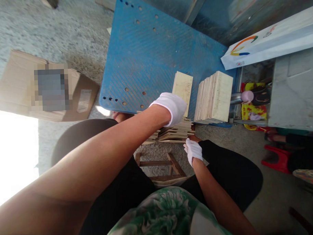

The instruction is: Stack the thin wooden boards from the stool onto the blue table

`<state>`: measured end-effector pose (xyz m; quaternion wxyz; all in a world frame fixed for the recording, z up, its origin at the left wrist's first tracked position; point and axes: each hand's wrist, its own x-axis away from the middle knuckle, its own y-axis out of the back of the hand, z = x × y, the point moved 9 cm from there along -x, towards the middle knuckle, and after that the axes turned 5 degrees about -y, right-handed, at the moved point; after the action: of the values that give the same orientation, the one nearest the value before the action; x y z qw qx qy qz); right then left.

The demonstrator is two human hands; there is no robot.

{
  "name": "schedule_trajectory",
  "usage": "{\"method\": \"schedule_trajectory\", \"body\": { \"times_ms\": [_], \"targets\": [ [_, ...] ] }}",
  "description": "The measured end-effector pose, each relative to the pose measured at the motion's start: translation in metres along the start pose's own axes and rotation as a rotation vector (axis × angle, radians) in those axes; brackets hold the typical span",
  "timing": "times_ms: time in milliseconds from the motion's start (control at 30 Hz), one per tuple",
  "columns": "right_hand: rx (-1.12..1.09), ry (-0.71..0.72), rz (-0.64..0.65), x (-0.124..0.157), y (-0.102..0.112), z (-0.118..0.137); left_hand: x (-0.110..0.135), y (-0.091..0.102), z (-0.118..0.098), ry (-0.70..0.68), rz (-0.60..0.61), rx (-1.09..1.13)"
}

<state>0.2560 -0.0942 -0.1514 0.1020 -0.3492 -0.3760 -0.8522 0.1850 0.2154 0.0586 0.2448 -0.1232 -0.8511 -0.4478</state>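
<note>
My left hand (171,106), in a white glove, reaches forward and its curled fingers rest on the lower edge of a pale wooden board (182,87) standing upright on the blue pallet (149,56). My right hand (193,151), also gloved, lies with fingers fairly flat at the near edge of a loose pile of thin boards (172,132) between my knees. A neat row of boards on edge (213,96) stands just right of the upright board.
A cardboard box (42,87) lies on the concrete floor at left. A wooden stool frame (160,167) sits between my legs. A white sack (269,41) and a grey slab (296,88) are at right, with a red stool (276,158) below.
</note>
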Motion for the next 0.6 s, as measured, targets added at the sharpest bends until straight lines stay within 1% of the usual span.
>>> {"method": "schedule_trajectory", "body": {
  "times_ms": [133,267,333,433,600],
  "targets": [
    [0.117,0.037,0.059,-0.001,0.003,-0.007,0.000,0.001,0.003,0.023,-0.028,0.050],
    [0.311,0.134,0.152,0.012,-0.003,-0.006,0.000,0.000,0.002,0.007,-0.031,0.031],
    [0.429,0.202,0.186,0.023,-0.007,0.000,0.001,0.000,0.003,0.010,-0.035,0.037],
    [0.605,0.317,0.198,0.038,-0.014,0.013,0.001,0.000,0.003,0.011,-0.032,0.035],
    [0.804,0.434,0.226,0.048,-0.029,0.030,-0.001,-0.003,-0.001,-0.013,-0.015,0.020]
  ]
}}
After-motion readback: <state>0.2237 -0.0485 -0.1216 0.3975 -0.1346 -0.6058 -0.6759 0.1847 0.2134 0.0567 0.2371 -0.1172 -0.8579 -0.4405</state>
